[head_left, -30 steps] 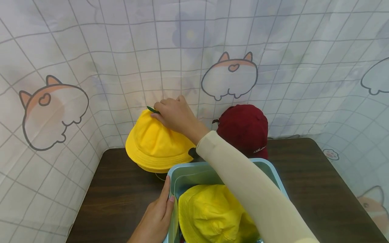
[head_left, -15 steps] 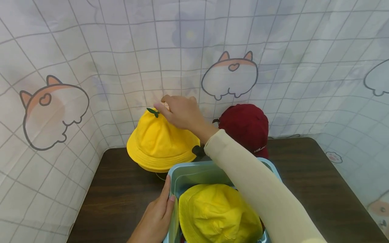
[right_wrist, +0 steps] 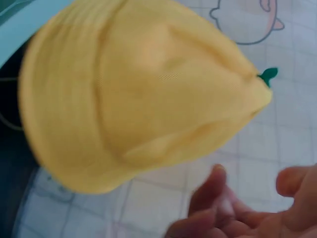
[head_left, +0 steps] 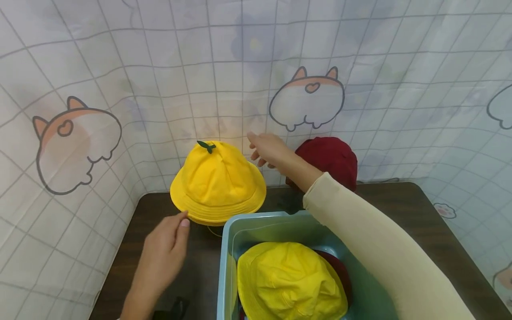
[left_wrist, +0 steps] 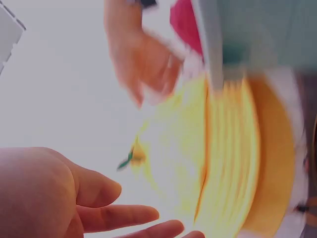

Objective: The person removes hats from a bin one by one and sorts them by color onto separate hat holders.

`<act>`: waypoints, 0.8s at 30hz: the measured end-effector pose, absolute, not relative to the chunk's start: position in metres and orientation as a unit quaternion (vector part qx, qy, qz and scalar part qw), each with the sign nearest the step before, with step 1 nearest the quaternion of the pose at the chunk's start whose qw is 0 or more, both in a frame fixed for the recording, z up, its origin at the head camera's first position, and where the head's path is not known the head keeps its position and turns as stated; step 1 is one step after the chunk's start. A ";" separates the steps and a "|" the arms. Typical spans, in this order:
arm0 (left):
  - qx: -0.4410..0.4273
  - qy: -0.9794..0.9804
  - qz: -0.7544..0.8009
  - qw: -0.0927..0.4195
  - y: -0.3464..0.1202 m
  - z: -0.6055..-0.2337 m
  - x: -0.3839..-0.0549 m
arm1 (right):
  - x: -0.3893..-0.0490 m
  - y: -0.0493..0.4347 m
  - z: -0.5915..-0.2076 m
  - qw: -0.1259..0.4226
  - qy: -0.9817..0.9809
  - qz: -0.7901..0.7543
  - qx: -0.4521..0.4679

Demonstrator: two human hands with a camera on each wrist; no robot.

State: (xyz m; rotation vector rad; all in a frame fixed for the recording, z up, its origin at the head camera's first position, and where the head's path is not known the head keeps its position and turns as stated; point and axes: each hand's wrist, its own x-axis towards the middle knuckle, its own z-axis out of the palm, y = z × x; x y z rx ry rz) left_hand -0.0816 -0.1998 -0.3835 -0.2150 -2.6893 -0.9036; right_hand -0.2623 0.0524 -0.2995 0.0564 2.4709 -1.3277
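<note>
A yellow bucket hat [head_left: 218,182] with a green sprout on its crown sits upright at the back of the table. My left hand [head_left: 164,249] is at the front left of its brim, fingertips right at the edge; the left wrist view shows those fingers [left_wrist: 124,213] extended and spread, gripping nothing. To the right of the crown, my right hand [head_left: 276,153] hovers with loosely bent fingers and holds nothing. In the right wrist view a gap separates this hand [right_wrist: 247,213] from the hat [right_wrist: 148,94].
A pale blue bin [head_left: 225,266] stands in front, holding another yellow bucket hat [head_left: 294,280] and a dark red piece [head_left: 340,271] partly beneath it. Behind my right forearm is a maroon cap [head_left: 330,155]. The dark wooden table [head_left: 400,204] meets a gridded cloth backdrop [head_left: 232,89].
My right hand has left the hat's crown and moved right. My left hand has let go of the bin's rim and moved left and up to the hat's brim.
</note>
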 end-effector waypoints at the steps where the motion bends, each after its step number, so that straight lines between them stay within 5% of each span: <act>1: -0.063 -0.936 -0.307 0.160 -0.206 -0.380 -0.087 | -0.262 0.057 -0.302 0.190 0.865 -0.464 0.028; 4: -0.037 -0.941 -0.297 0.159 -0.224 -0.375 -0.103 | -0.262 0.071 -0.312 0.246 0.852 -0.460 0.038; 14: 0.036 -0.899 -0.434 -0.049 -0.259 -0.399 -0.168 | -0.256 0.090 -0.347 0.318 0.833 -0.452 0.040; 24: 0.108 -0.823 -0.556 -0.036 -0.259 -0.426 -0.189 | -0.252 0.090 -0.366 0.333 0.821 -0.462 0.030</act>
